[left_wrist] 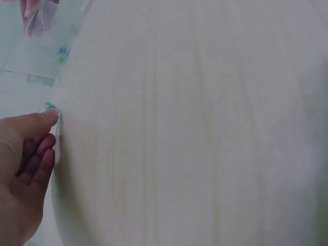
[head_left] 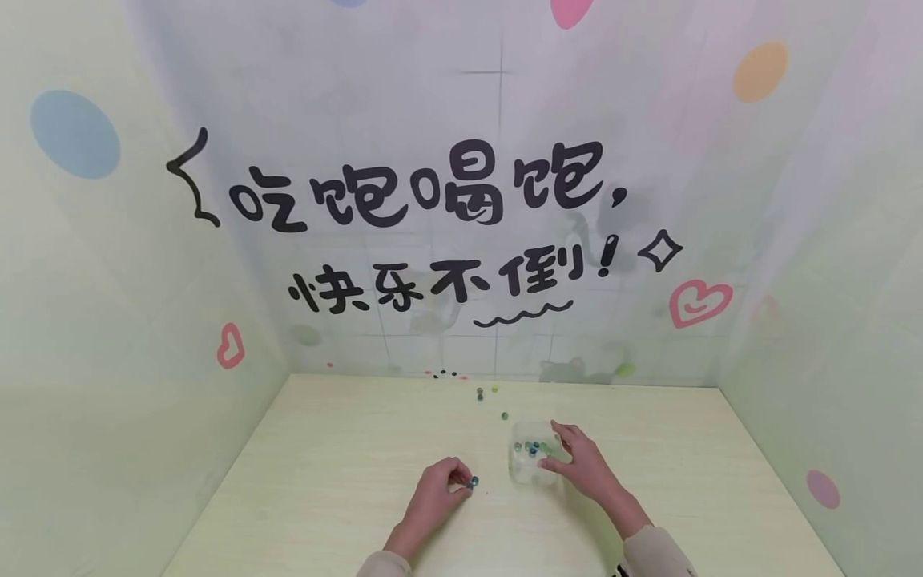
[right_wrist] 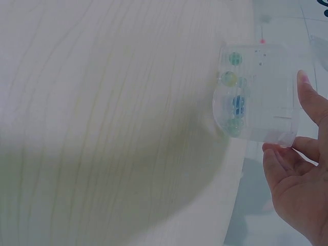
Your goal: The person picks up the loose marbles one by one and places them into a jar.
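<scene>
My left hand (head_left: 436,490) pinches a blue-green glass marble (head_left: 473,482) between thumb and fingertips, low over the table; a bit of green glass (left_wrist: 48,105) shows beyond the thumb in the left wrist view. A clear plastic container (head_left: 521,474) stands upright to the right of that hand. Inside, several green and blue marbles (right_wrist: 238,105) lie on its bottom. My right hand (head_left: 586,466) holds the container at its right side, thumb toward me and fingers at the far side. In the right wrist view, fingertips (right_wrist: 279,148) press against the container's wall.
Behind the container, two dark marbles (head_left: 479,394), a yellowish one (head_left: 494,389) and a green one (head_left: 505,416) lie loose on the pale wooden table (head_left: 324,457). A printed white curtain (head_left: 461,104) closes off the back and both sides.
</scene>
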Tool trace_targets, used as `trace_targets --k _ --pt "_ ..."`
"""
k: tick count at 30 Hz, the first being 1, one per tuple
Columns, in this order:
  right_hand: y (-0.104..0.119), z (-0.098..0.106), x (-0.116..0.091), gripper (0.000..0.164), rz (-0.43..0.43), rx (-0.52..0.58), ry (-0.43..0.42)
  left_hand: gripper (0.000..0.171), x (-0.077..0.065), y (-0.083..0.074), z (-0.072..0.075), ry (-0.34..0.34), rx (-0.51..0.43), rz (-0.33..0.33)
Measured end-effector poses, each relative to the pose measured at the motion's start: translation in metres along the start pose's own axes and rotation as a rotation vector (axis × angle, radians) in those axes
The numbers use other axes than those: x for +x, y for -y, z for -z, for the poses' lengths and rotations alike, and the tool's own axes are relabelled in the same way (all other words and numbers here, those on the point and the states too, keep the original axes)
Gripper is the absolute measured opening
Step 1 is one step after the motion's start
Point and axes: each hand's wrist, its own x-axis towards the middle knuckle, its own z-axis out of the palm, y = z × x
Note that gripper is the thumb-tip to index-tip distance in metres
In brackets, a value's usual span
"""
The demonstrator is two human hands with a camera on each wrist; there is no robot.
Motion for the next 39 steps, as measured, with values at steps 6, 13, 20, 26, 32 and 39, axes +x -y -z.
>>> trace_targets --k 6,13,20,26,32,39 --pt "0.001 0.001 -0.003 0.079 0.087 -0.013 -0.015 0.017 0.000 0.000 0.001 -0.001 -0.004 0.015" --pt "0.006 0.003 -0.003 0.078 0.052 0.010 -0.010 0.013 0.001 -0.005 0.005 -0.023 -0.005 0.029" --pt "0.007 0.004 -0.002 0.077 0.001 0.003 0.004 0.013 0.003 -0.010 0.007 -0.054 -0.006 -0.003" --pt "0.003 0.002 0.000 0.077 0.008 0.005 0.002 0.014 0.002 -0.017 0.009 -0.045 -0.053 -0.015" --pt "0.001 0.001 0.000 0.077 0.010 0.004 -0.001 0.016 0.003 -0.022 0.011 -0.042 -0.061 -0.017" --pt "0.000 0.001 0.000 0.077 0.009 0.005 0.000 0.015 0.010 -0.034 0.012 -0.058 -0.055 -0.033"
